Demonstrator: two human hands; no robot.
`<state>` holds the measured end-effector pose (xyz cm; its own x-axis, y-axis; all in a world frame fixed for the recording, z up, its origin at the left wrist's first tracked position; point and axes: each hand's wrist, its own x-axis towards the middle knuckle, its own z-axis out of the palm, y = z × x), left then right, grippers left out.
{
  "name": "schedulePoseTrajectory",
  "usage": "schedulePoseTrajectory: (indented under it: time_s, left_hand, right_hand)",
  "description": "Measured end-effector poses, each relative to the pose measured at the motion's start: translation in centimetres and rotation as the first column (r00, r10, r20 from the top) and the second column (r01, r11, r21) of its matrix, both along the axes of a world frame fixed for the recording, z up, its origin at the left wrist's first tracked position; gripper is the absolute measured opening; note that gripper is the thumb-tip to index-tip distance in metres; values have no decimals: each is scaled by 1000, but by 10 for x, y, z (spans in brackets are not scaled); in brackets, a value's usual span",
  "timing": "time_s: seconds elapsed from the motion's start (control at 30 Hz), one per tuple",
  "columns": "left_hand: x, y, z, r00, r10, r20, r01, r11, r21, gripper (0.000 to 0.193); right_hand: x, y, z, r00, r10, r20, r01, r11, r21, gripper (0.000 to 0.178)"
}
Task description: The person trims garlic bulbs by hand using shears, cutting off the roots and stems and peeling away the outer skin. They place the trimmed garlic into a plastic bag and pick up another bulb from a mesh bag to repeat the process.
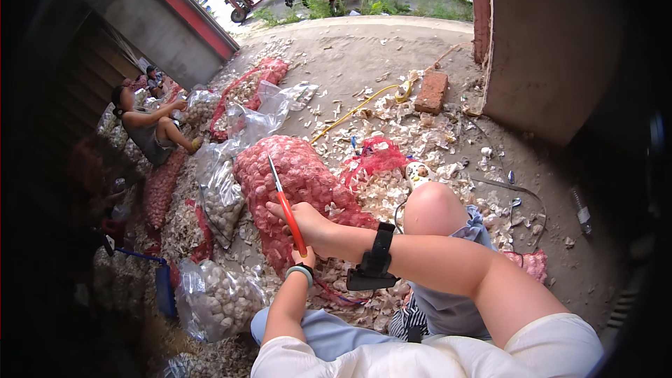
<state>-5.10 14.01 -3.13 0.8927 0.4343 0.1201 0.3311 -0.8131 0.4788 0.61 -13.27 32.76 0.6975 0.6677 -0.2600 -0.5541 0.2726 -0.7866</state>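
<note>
My right hand [313,225] is closed around the red-orange handle of a pair of shears [292,221]. Their slim metal blades point up and away to the left. Just below is my left hand [304,257], with a pale teal band at its wrist; the shears partly cover it and its fingers do not show. Both hands are over the near side of a full red mesh bag of garlic [297,161], which lies on the floor before me. A black strap with a dark block [376,260] circles my right forearm.
Clear plastic bags of garlic [218,301] stand to the left, near a seated person [150,126]. Garlic skins [427,133] litter the floor around a red mesh net [378,157]. A brick [431,92] and yellow cord [353,112] lie farther off, towards the doorway.
</note>
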Motion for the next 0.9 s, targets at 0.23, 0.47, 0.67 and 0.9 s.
schedulePoseTrajectory:
  time_s: [0.23,0.47,0.67,0.9]
  left_hand:
    - [-26,-45,106,544,214,-812,166,921,353,31]
    - [-84,-93,207,695,-115,-710,464,826,321,17]
    - [-121,-118,258,963,-173,-208,244,887,392,15]
    - [-123,-96,308,927,-173,333,207,976,-69,21]
  right_hand:
    - [1,10,-25,998,-3,-70,4,1000,20,39]
    - [-17,14,-9,980,137,-144,-144,989,-41,43]
    - [-35,30,-18,950,302,77,-292,949,-122,38]
    - [-48,52,-61,675,400,620,-73,872,-483,57]
